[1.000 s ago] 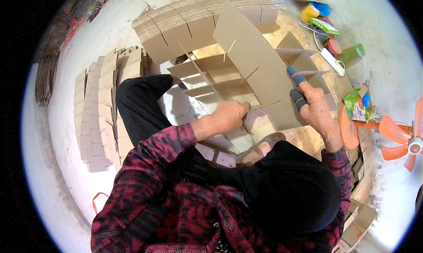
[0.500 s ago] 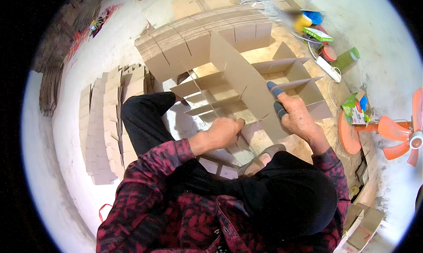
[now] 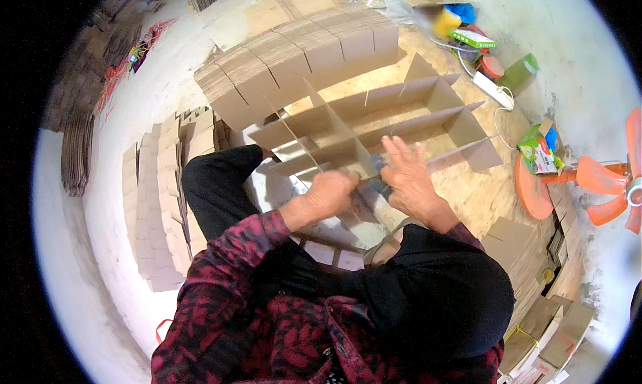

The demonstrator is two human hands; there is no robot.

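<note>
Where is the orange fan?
In the head view the orange fan stands at the far right edge, on the person's right, beside the green box and past the cardboard grid that both hands work on.

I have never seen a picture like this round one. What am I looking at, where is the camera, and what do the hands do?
A wide fisheye camera worn on the person's head looks down, so straight edges bend. No machine: two bare hands. The left hand and the right hand press on a brown cardboard divider grid of slotted strips, lying on the floor. Whether either hand grips a strip, I cannot tell. Behind it lie stacks of flat cardboard strips; at the right stands an orange fan.
</note>
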